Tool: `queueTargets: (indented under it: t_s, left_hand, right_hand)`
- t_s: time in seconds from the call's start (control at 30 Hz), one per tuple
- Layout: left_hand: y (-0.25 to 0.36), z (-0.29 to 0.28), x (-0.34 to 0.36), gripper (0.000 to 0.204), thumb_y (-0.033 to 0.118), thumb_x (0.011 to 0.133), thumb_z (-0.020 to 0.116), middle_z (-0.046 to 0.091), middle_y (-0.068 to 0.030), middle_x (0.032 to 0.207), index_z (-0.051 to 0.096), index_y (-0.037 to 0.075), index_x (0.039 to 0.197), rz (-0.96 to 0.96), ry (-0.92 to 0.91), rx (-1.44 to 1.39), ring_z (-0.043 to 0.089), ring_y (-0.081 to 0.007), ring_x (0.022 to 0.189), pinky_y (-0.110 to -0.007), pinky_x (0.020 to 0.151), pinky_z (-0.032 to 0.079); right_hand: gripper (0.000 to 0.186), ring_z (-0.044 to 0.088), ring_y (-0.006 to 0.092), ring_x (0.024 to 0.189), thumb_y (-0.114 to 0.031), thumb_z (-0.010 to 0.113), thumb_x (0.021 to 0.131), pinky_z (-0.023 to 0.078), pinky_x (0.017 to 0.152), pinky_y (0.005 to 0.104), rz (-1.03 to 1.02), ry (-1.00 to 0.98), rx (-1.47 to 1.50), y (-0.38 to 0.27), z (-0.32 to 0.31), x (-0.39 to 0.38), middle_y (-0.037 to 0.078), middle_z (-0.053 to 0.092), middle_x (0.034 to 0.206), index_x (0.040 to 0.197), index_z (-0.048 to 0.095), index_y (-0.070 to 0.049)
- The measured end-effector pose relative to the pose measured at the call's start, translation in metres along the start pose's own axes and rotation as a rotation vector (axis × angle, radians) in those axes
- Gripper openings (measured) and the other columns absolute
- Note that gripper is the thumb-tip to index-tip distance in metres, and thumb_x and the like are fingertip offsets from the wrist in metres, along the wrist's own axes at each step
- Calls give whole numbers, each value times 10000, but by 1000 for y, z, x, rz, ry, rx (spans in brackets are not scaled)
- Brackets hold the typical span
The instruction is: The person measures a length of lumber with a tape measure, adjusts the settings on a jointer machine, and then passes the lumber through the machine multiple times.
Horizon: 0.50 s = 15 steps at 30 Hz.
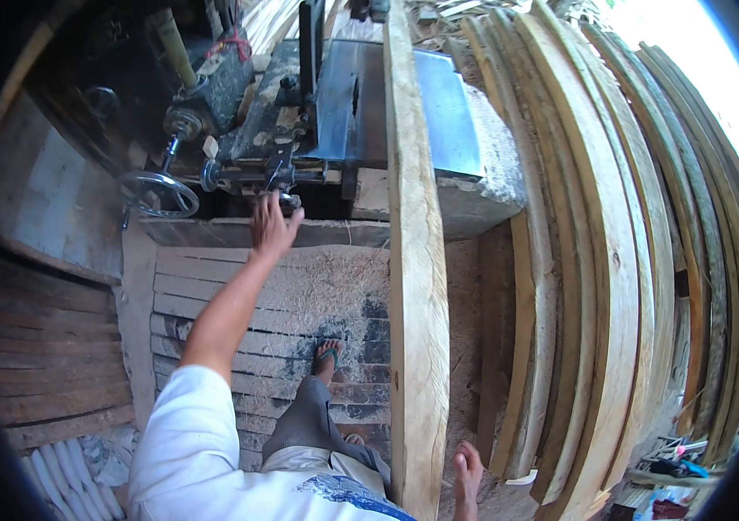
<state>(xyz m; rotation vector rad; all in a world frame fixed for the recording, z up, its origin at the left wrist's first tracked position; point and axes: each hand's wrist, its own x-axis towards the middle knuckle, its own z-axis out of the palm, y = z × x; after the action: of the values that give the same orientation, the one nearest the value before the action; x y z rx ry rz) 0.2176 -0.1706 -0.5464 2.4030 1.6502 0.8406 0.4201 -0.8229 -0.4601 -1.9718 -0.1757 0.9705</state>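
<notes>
My left hand [274,227] reaches out to the front of a saw machine, its thumb and fingers apart. A small metal knob [288,203] lies right at its fingertips; whether they touch it I cannot tell. Low on the right, my right hand [467,473] hangs beside a long squared wooden beam [420,286], its fingers curled in and nothing visible in them. The beam runs from the machine's metal table [452,113] back toward my body. Left of the knob sits a chrome handwheel [159,194].
Long timber planks [595,234] are stacked along the right. Sawdust covers the slatted wooden floor [282,295] where I stand in sandals. At the left is a wooden board panel [48,339], with white sacks [69,478] below it. A dark upright post [309,65] stands by the table.
</notes>
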Motion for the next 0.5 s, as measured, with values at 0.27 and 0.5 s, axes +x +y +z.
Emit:
queueTargets:
  t_s: [0.27,0.5]
  left_hand:
    - [68,-140,-456,764,631,868,597,653,-145,1076,608,-67,1177,-614,-1084,-629,610,-223,975,-344,838,488]
    - [200,-243,-694,700,651,816,648,632,-26,947,646,39,1156,-829,-1486,-948,581,-159,834,-291,769,473]
  right_hand:
    - [902,471,216,1263,-521,672,801,344,1075,345,168,-600,306,178,-60,-131,104,513,1381,1464,363,5]
    - [718,563,260,1154,-446,652,822,430,1012,383,57,-674,471,133,-31,-150,142,575,1279,1374,463,-28]
